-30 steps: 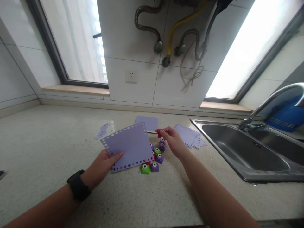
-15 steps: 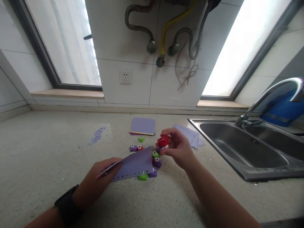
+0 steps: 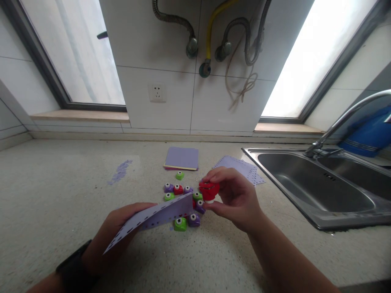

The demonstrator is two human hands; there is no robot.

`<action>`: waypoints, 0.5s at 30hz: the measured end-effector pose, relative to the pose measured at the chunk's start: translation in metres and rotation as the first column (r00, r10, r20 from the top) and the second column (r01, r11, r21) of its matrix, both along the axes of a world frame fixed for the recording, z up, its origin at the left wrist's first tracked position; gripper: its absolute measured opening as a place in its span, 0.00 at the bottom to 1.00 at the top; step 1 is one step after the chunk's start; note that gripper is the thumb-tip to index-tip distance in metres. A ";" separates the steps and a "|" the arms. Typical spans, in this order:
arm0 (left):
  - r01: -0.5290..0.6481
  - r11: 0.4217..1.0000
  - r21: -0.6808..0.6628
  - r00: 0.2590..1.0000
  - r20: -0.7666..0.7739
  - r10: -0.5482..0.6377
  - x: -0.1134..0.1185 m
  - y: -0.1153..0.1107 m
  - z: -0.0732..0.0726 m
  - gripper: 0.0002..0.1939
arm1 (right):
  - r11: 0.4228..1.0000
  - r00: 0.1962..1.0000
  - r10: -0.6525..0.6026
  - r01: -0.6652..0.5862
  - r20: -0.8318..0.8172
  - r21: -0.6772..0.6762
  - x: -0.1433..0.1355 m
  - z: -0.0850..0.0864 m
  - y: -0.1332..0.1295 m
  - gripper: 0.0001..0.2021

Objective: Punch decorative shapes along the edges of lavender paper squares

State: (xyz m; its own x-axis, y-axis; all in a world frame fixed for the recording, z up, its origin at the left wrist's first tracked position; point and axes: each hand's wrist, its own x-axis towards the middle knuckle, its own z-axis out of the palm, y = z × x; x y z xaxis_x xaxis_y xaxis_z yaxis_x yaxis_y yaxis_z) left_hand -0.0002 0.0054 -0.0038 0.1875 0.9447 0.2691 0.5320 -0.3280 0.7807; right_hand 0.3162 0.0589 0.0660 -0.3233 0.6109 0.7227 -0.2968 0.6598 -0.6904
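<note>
Purple paper (image 3: 180, 205), with small shapes cut along its edges, is held by the left hand (image 3: 114, 221) in front of the paper stack (image 3: 182, 158), a little toward its left. This hand pinches the sheet, which bends upward. On the wrist there is a black watch (image 3: 75, 262).

The right hand (image 3: 236, 195) is in front of the paper stack too, toward its right. It pinches a red punch (image 3: 209, 190), with the fingers above and the thumb below. Between this punch and the sheet's end a small gap can be seen.

One green punch (image 3: 180, 175) stands just in front of the paper stack. Farther in front of it are other punches, purple, red and green; the sheet hides part of them. Among these, a bigger green punch (image 3: 180, 224) is the farthest in front of the paper stack, with a purple punch (image 3: 194, 220) beside it.

To the left of the paper stack lie purple scraps (image 3: 121, 171). To its right are cut sheets (image 3: 240, 167), overlapping, and farther right is a metal sink (image 3: 299, 179).
</note>
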 end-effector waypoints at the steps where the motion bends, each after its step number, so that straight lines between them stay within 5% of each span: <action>1: 0.005 1.000 0.010 1.000 -0.008 -0.005 0.000 0.000 0.000 0.13 | 1.000 1.000 0.012 -0.012 -0.008 0.023 0.000 0.000 0.000 0.26; 15: 0.060 0.998 0.012 0.998 -0.029 -0.060 -0.016 -0.004 -0.013 0.18 | 0.994 0.995 0.102 -0.101 -0.019 0.051 -0.001 0.003 -0.003 0.30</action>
State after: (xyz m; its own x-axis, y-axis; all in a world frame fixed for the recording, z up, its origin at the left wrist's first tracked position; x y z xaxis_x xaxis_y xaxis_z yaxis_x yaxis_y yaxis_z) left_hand -0.0164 0.0018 -0.0164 0.2518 0.9280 0.2746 0.5331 -0.3698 0.7609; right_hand 0.3149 0.0557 0.0686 -0.3657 0.5386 0.7591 -0.3785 0.6590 -0.6500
